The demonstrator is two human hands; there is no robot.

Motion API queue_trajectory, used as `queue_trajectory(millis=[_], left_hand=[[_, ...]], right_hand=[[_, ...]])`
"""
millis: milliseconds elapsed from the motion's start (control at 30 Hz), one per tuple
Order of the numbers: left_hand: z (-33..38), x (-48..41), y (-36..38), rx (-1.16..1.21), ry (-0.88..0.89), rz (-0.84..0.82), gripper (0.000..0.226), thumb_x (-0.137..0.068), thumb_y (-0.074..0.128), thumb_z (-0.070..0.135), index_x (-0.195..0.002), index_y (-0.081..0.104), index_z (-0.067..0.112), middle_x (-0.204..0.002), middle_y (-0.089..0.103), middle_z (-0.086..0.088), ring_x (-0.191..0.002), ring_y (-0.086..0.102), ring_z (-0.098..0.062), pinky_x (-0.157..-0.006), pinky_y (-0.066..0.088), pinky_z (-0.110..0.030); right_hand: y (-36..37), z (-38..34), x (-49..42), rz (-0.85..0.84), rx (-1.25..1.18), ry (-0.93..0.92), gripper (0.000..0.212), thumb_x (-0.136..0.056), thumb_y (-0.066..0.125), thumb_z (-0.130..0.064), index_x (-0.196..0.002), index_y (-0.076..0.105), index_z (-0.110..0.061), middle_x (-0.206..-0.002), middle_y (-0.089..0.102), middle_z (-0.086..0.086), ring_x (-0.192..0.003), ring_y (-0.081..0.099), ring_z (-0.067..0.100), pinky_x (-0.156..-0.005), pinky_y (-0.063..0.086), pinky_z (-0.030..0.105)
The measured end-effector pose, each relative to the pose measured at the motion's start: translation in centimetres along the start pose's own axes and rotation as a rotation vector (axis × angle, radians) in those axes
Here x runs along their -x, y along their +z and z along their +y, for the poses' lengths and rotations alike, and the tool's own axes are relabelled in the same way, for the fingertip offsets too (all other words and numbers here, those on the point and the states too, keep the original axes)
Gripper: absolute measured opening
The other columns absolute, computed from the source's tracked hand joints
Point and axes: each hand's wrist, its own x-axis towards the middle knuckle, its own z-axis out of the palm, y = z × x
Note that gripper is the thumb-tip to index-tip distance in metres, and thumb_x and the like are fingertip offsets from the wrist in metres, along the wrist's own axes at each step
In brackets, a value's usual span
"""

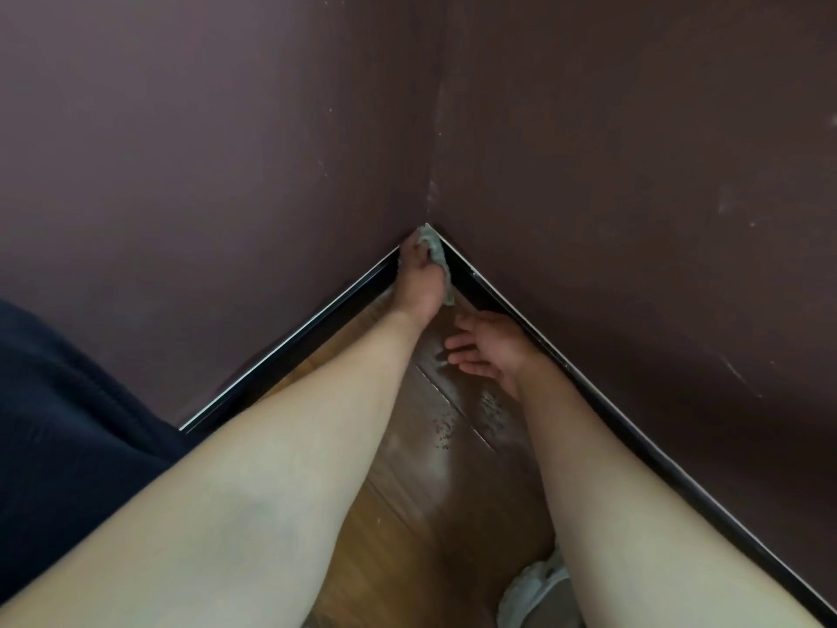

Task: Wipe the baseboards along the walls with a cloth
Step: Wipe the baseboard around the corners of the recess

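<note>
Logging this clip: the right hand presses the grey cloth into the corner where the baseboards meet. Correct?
No. The head view shows the left hand pressing the grey cloth into the corner where the baseboards meet; the right hand is open and holds nothing.

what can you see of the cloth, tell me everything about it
The cloth is a grey-green rag, soft and nubby-looking like microfibre, bunched rather than spread flat. Only a strip shows: a bit at the top and an edge trailing down the right side of the left hand, which grips it and covers the rest. It is pressed into the corner where the two black baseboards meet. Whether it is damp cannot be told.
</note>
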Motion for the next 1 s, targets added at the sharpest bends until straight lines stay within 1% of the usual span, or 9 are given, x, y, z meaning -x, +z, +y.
queue_trajectory(millis=[100,167,233,300,467,567,633,767,1000], left_hand=[[2.0,1.2,0.0,-0.105,0.027,-0.052,0.07,-0.083,0.046,0.006,-0.152,0.036,0.017,-0.151,0.048,-0.008,-0.138,0.047,-0.024,-0.119,0.036,-0.045],[2.5,3.6,0.2,-0.222,0.077,-0.091,0.056,-0.097,0.045,0.001,-0.151,0.039,0.014,-0.149,0.048,-0.007,-0.139,0.045,-0.02,-0.113,0.038,-0.025],[1.7,4.9,0.3,-0.27,0.072,-0.201,0.061,-0.09,0.045,-0.012,-0.144,0.046,0.017,-0.143,0.053,-0.009,-0.138,0.047,-0.016,-0.099,0.04,-0.009],[0.8,5.0,0.2,-0.327,0.125,-0.183,0.064,-0.078,0.047,-0.012,-0.134,0.054,0.02,-0.134,0.061,-0.011,-0.133,0.054,-0.017,-0.1,0.045,-0.016],[1.3,4.1,-0.8,-0.196,0.179,0.229,0.058,-0.072,0.059,0.004,-0.125,0.053,0.028,-0.118,0.07,-0.005,-0.11,0.068,-0.023,-0.097,0.055,-0.037],[1.3,4.1,-1.1,-0.287,0.144,0.205,0.049,-0.08,0.06,0.002,-0.122,0.054,0.025,-0.111,0.069,0.001,-0.101,0.067,-0.018,-0.089,0.052,-0.025],[1.0,4.0,-0.7,-0.306,0.121,0.143,0.049,-0.081,0.059,0.003,-0.121,0.05,0.029,-0.116,0.067,0.0,-0.106,0.066,-0.02,-0.097,0.052,-0.03],[0.6,3.0,0.1,-0.494,0.01,0.009,0.067,-0.091,0.057,0.005,-0.151,0.032,0.02,-0.13,0.056,-0.004,-0.122,0.056,-0.025,-0.106,0.044,-0.031],[1.1,2.2,0.4,-0.809,0.004,-0.065,0.065,-0.092,0.059,0.015,-0.152,0.034,0.012,-0.148,0.049,-0.018,-0.133,0.05,-0.036,-0.11,0.043,-0.041]], right_hand=[[-0.7,0.0,0.1,0.014,-0.017,-0.001,0.021,-0.102,0.051,-0.031,-0.119,0.056,-0.02,-0.105,0.072,0.01,-0.08,0.067,0.022,-0.079,0.056,0.036],[-1.3,0.1,0.1,0.027,-0.026,0.0,0.022,-0.102,0.051,-0.031,-0.119,0.056,-0.019,-0.103,0.072,0.01,-0.079,0.067,0.022,-0.075,0.056,0.033],[-1.5,0.3,0.1,0.022,-0.01,0.008,0.024,-0.102,0.05,-0.031,-0.12,0.057,-0.017,-0.103,0.072,0.009,-0.08,0.068,0.022,-0.075,0.056,0.033],[-1.1,0.4,0.2,0.004,0.021,0.012,0.025,-0.101,0.05,-0.031,-0.121,0.057,-0.017,-0.101,0.072,0.008,-0.08,0.068,0.021,-0.078,0.056,0.034],[-0.5,0.2,0.8,-0.031,0.079,-0.016,0.009,-0.103,0.049,-0.027,-0.1,0.056,-0.023,-0.097,0.068,0.006,-0.075,0.064,0.019,-0.077,0.051,0.032],[-1.0,0.4,0.8,-0.02,0.042,-0.009,0.007,-0.103,0.05,-0.026,-0.104,0.055,-0.022,-0.102,0.069,0.009,-0.076,0.064,0.02,-0.076,0.051,0.032],[-1.4,0.7,0.6,-0.008,0.016,0.001,0.013,-0.102,0.051,-0.026,-0.113,0.055,-0.019,-0.107,0.07,0.013,-0.08,0.065,0.021,-0.082,0.053,0.035],[-1.9,0.9,0.7,-0.018,-0.003,0.009,0.025,-0.102,0.052,-0.027,-0.124,0.055,-0.016,-0.115,0.071,0.014,-0.086,0.067,0.022,-0.092,0.054,0.041],[-3.1,1.7,0.6,-0.007,-0.05,0.029,0.028,-0.101,0.053,-0.029,-0.126,0.055,-0.015,-0.115,0.071,0.013,-0.086,0.067,0.022,-0.081,0.055,0.034]])
